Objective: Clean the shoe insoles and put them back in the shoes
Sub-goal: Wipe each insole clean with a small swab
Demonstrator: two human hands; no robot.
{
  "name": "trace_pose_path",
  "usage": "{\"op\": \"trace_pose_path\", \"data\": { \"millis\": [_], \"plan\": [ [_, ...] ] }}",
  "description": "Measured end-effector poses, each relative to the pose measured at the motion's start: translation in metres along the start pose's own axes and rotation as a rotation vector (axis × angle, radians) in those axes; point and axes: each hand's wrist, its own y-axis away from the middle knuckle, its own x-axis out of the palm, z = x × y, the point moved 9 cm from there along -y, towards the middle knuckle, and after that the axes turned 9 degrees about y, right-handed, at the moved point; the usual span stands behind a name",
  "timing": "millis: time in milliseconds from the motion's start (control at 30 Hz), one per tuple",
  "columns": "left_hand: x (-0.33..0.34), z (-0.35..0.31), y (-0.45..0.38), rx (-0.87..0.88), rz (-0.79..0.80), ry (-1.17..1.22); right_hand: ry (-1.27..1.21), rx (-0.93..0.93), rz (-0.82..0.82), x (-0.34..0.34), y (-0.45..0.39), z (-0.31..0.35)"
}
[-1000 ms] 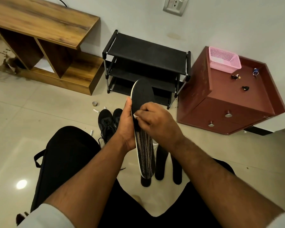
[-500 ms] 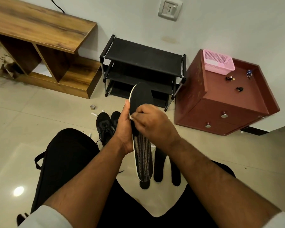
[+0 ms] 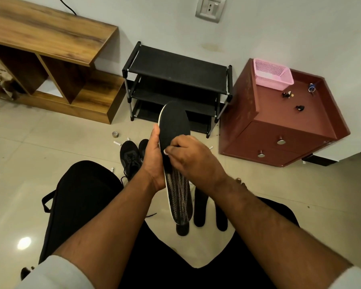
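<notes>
The insole [image 3: 174, 130] is held upright in front of the person, its long axis running away from the body: the toe end points up toward the shoe rack [image 3: 176, 80], the patterned heel end hangs down over the floor. It is gripped along its left edge by the left hand [image 3: 154, 161], whose fingers are curled round behind it with the thumb laid along the rim. The right hand [image 3: 193, 161] lies across the middle of the face, its fingers closed in a pinch on a small white wipe [image 3: 166, 151] pressed to the surface. Bare sole lies both above and below the wipe, so strokes along the length are judged likely. Other insoles [image 3: 200, 207] lie on the floor below; the shoes [image 3: 131, 157] stand just left.
</notes>
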Motion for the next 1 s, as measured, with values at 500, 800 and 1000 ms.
{"op": "trace_pose_path", "data": {
  "millis": [500,800,1000],
  "plan": [
    [-0.007,-0.007,-0.005,0.099,-0.085,0.037,0.012,0.024,-0.021,-0.001,0.002,0.0],
    [-0.006,-0.02,-0.008,0.173,-0.101,-0.013,-0.031,-0.008,0.004,0.01,0.03,0.011],
    [-0.008,-0.004,-0.005,0.056,-0.042,0.029,0.025,0.078,-0.065,0.005,0.001,-0.017]
  ]
}}
